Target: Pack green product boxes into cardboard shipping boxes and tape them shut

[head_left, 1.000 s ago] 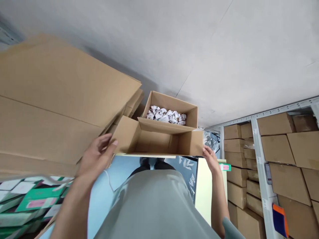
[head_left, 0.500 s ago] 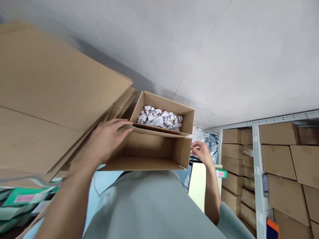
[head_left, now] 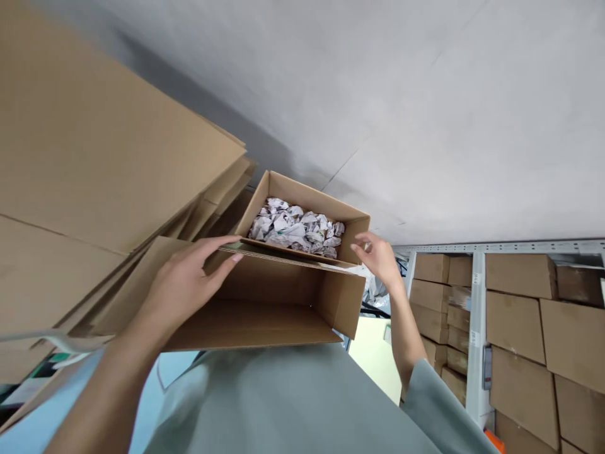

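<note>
A cardboard box (head_left: pixel 265 325) with its open side towards me rests against my front, and its inside looks bare. My left hand (head_left: pixel 189 284) has its top edge pinched near the left corner, thumb on the near side and fingers over the far side. Just behind it stands a second open carton (head_left: pixel 319 194), partly filled with crumpled paper (head_left: pixel 297 228). Close to this carton's right corner is my right hand (head_left: pixel 378 257), thumb and fingers apart with nothing visible between them. Whether its fingertips touch the carton is unclear.
Large flattened cardboard sheets (head_left: pixel 118 139) lean at the left along a pale wall (head_left: pixel 425 126). To the right, a metal rack (head_left: pixel 476 328) holds several stacked cartons (head_left: pixel 515 321). White crumpled material (head_left: pixel 373 287) lies behind my right wrist.
My right hand has gone from the near box's right end up to the rear carton's right corner. My left hand stays on the near box's edge, and that box appears lower and closer.
</note>
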A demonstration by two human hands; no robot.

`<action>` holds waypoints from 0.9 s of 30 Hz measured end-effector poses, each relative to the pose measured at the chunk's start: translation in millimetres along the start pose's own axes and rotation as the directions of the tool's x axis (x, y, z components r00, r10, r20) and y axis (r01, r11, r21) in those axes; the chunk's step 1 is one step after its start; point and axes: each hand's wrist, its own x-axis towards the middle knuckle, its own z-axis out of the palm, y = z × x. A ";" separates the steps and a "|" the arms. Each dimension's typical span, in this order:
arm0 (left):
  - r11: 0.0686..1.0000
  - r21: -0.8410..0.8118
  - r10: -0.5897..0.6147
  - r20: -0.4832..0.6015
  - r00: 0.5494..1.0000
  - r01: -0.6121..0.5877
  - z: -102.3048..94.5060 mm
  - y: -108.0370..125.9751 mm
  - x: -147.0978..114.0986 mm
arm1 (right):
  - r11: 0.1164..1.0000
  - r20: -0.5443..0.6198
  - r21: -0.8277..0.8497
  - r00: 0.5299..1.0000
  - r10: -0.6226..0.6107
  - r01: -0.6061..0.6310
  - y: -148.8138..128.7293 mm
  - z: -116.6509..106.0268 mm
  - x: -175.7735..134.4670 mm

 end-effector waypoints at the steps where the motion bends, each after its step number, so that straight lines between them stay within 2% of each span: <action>1: 1.000 -0.006 0.014 0.000 1.000 -0.014 -0.2 -1.6 0.0 | 0.997 0.071 -0.059 0.996 -0.054 0.058 -11.1 9.5 24.1; 4: 0.997 -0.010 0.078 -0.016 0.997 -0.078 -0.7 -5.4 -0.5 | 0.951 0.322 -0.225 0.937 -0.132 0.211 -44.2 55.2 93.9; 6: 0.993 -0.004 0.121 -0.028 0.992 -0.121 -0.6 -7.3 -2.1 | 0.899 0.433 -0.344 0.895 -0.103 0.270 -61.8 90.2 131.5; 9: 0.986 0.009 0.166 -0.049 0.985 -0.166 0.5 -10.3 -6.2 | 0.837 0.511 -0.460 0.860 -0.022 0.295 -75.7 131.7 169.4; 13: 0.980 0.028 0.201 -0.087 0.976 -0.199 1.5 -13.7 -11.6 | 0.794 0.541 -0.524 0.840 0.032 0.307 -76.0 158.4 191.6; 17: 0.976 0.053 0.215 -0.095 0.972 -0.210 1.1 -16.1 -12.5 | 0.764 0.541 -0.563 0.840 0.051 0.316 -76.2 166.5 193.2; 21: 0.972 0.061 0.233 -0.093 0.968 -0.228 0.9 -17.7 -10.9 | 0.747 0.518 -0.575 0.855 0.016 0.334 -84.4 160.3 183.3; 24: 0.969 0.083 0.239 -0.085 0.967 -0.233 0.8 -17.5 -10.2 | 0.741 0.478 -0.579 0.878 -0.028 0.339 -90.0 138.7 168.5; 27: 0.966 0.079 0.251 -0.083 0.965 -0.244 0.9 -16.3 -8.8 | 0.748 0.409 -0.577 0.909 -0.084 0.329 -89.8 102.1 143.8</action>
